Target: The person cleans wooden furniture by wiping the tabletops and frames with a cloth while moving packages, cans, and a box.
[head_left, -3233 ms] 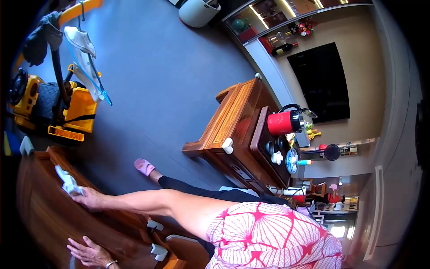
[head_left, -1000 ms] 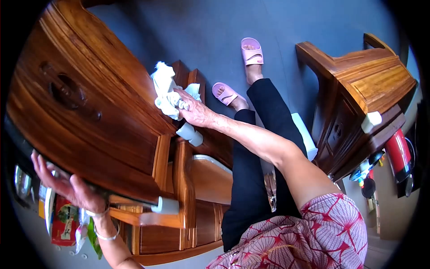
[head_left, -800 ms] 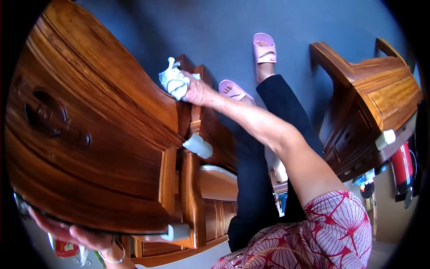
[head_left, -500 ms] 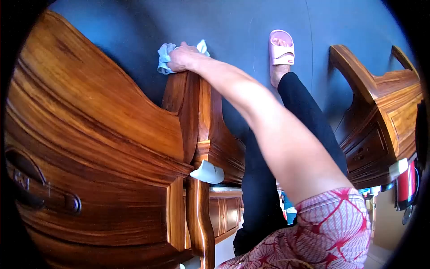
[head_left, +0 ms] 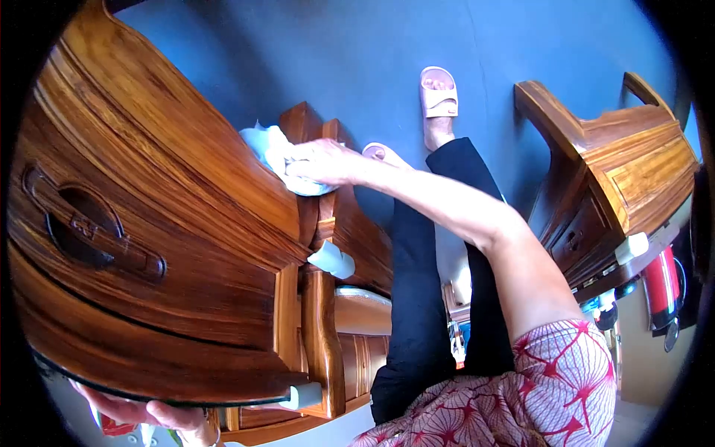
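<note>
My right hand (head_left: 325,161) is closed on a pale blue cloth (head_left: 272,147). The cloth is bunched against the lower edge of a carved brown wooden table (head_left: 208,167), by its leg (head_left: 304,123). Down at the lower left, my left hand (head_left: 141,413) rests at the table's dark glass edge (head_left: 134,391), thumb apart from the fingers. The glass edge partly hides that hand.
White corner guards (head_left: 333,260) sit on the furniture's edges. A second wooden piece (head_left: 596,149) stands at the right, with a red cylindrical object (head_left: 661,287) near it. My feet in pink slippers (head_left: 439,100) are on the grey floor (head_left: 357,59).
My right hand and the cloth have moved from the foot of the leg up to the table's lower edge. The view has shifted, and my left hand and a second slipper now show.
</note>
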